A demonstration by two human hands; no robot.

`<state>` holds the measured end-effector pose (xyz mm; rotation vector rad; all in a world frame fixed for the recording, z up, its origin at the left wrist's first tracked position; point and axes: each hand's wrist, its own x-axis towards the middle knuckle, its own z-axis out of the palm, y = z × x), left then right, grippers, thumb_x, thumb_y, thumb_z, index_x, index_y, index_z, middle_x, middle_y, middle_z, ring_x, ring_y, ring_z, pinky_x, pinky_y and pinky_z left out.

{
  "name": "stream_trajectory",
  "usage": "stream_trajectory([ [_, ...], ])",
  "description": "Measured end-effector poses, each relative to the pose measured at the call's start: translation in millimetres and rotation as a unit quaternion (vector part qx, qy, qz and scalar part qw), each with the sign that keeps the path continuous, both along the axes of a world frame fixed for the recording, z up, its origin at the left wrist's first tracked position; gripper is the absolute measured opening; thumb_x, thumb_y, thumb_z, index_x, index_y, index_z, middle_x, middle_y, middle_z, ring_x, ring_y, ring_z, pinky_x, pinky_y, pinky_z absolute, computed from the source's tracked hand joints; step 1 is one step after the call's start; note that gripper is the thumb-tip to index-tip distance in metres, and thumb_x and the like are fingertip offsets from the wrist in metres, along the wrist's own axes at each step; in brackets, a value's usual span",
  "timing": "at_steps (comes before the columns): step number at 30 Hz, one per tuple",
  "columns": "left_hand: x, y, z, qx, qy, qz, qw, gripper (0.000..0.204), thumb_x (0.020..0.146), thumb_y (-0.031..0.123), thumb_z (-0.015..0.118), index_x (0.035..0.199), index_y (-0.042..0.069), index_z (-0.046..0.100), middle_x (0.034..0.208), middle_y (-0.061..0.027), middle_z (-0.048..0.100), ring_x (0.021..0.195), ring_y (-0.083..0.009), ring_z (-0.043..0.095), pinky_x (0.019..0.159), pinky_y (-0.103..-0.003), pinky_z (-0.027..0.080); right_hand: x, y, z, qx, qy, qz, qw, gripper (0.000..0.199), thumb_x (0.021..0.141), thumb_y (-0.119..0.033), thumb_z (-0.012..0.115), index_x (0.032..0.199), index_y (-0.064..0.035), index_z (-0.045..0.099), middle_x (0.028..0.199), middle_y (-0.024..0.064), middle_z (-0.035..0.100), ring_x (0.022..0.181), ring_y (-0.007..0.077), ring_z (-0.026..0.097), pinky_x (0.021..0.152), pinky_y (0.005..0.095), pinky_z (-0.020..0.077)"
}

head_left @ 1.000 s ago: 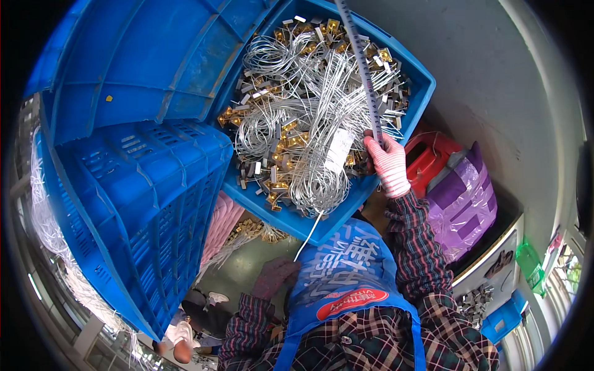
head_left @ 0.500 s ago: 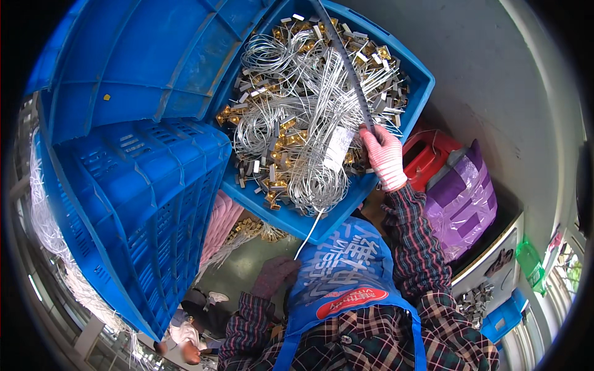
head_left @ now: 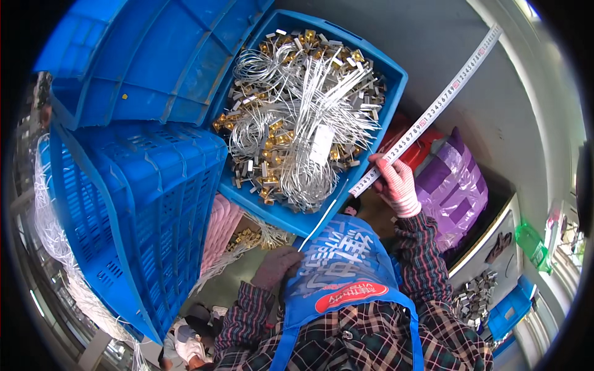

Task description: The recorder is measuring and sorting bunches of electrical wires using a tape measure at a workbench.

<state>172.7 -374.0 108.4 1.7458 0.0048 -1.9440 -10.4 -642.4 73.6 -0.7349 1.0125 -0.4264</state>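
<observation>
My right hand [head_left: 396, 182], in a pink-and-white knit glove, grips the lower end of a long metal ruler [head_left: 433, 111] that slants up to the right, off the side of a blue plastic tray [head_left: 387, 86]. The tray is heaped with white wires [head_left: 303, 123] fitted with gold and silver metal ends, and a white tag lies on them. My left hand [head_left: 275, 267], in a dull pink glove, rests low by my blue apron, with fingers curled and nothing seen in it.
A tall blue slatted crate [head_left: 136, 210] and an upturned blue bin [head_left: 154, 55] stand on the left. A purple bag [head_left: 455, 185] and a red thing sit to the right, with metal clips [head_left: 473, 294] and a small blue bin lower right.
My right hand has swung the ruler from lying up across the wire tray to pointing up and to the right, clear of the tray. The left hand has stayed put.
</observation>
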Motion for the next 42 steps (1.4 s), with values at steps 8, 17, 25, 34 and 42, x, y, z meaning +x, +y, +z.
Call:
stream_trajectory([
  [8, -25.7, -13.5, 15.7, -0.032, -0.023, -0.061, 0.997, 0.024, 0.084, 0.023, 0.059, 0.077, 0.000, 0.060, 0.063, -0.0031, 0.054, 0.055, -0.0103, 0.048, 0.052, -0.024, 0.039, -50.0, 23.3, 26.7, -0.030, -0.005, -0.115, 0.993, 0.026, 0.090, -0.021, 0.056, 0.102, 0.0020, 0.055, 0.062, 0.0063, 0.057, 0.053, 0.0139, 0.057, 0.048, 0.0234, 0.0473],
  [17, -64.7, 12.7, 21.7, -0.062, -0.035, -0.155, 0.985, 0.024, 0.084, 0.023, 0.060, 0.079, -0.001, 0.062, 0.065, -0.0036, 0.055, 0.058, -0.0104, 0.050, 0.055, -0.024, 0.040, -114.3, 67.1, 49.0, -0.052, 0.008, -0.126, 0.991, 0.031, 0.091, -0.026, 0.054, 0.101, 0.0027, 0.057, 0.069, 0.0067, 0.060, 0.052, 0.0099, 0.057, 0.048, 0.0219, 0.0496],
  [25, -93.4, 34.2, 28.0, -0.096, -0.094, -0.261, 0.956, 0.027, 0.082, 0.025, 0.061, 0.089, -0.001, 0.065, 0.076, -0.0057, 0.060, 0.069, -0.0127, 0.055, 0.065, -0.026, 0.044, -162.9, 109.2, 56.2, -0.056, -0.026, -0.148, 0.987, 0.028, 0.091, -0.024, 0.054, 0.100, 0.0028, 0.057, 0.069, 0.0076, 0.060, 0.052, 0.0102, 0.057, 0.048, 0.0222, 0.0493],
  [34, -117.8, 54.1, 24.8, -0.100, -0.125, -0.305, 0.939, 0.030, 0.081, 0.026, 0.062, 0.091, -0.002, 0.065, 0.081, -0.0082, 0.062, 0.077, -0.0145, 0.057, 0.071, -0.026, 0.044, -192.3, 139.7, 53.4, -0.052, -0.006, -0.144, 0.988, 0.027, 0.091, -0.022, 0.055, 0.101, 0.0022, 0.058, 0.071, 0.0073, 0.061, 0.051, 0.0101, 0.056, 0.047, 0.0221, 0.0487],
  [42, -131.8, 65.2, 18.4, -0.077, -0.103, -0.282, 0.951, 0.029, 0.081, 0.027, 0.062, 0.089, 0.000, 0.066, 0.079, -0.0060, 0.062, 0.073, -0.0124, 0.055, 0.067, -0.025, 0.043, -208.8, 148.9, 56.8, -0.055, -0.009, -0.144, 0.988, 0.027, 0.090, -0.023, 0.056, 0.101, 0.0014, 0.058, 0.072, 0.0071, 0.061, 0.053, 0.0099, 0.056, 0.049, 0.0220, 0.0490],
])
